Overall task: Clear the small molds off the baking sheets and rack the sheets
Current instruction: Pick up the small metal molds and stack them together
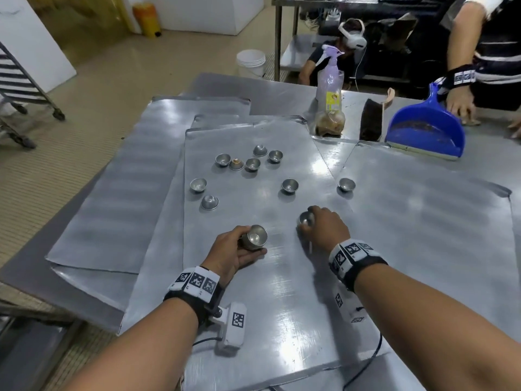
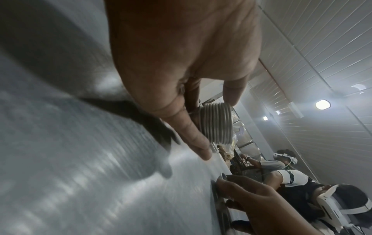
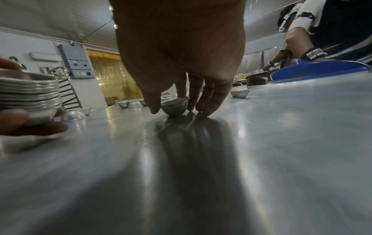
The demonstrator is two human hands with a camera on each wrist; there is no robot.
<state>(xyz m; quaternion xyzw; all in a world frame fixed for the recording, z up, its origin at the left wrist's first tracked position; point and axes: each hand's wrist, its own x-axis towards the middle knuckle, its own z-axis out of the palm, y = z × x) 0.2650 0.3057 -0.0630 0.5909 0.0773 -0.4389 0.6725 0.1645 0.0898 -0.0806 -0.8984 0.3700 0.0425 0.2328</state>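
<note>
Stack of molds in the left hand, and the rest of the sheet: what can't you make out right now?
- Stack of molds: exact count; left wrist view blurs the rims, fingers cover part.
- Mold under the right hand: head view, mostly hidden by fingers.
- Brownish mold: residue or discolouration, too small.
- Rack: cut off by the left edge.

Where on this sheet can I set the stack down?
Bare sheet lies between the wrists, near the left hand holding the stack, and on the right sheet. Crowded: loose molds beyond the right hand.
</note>
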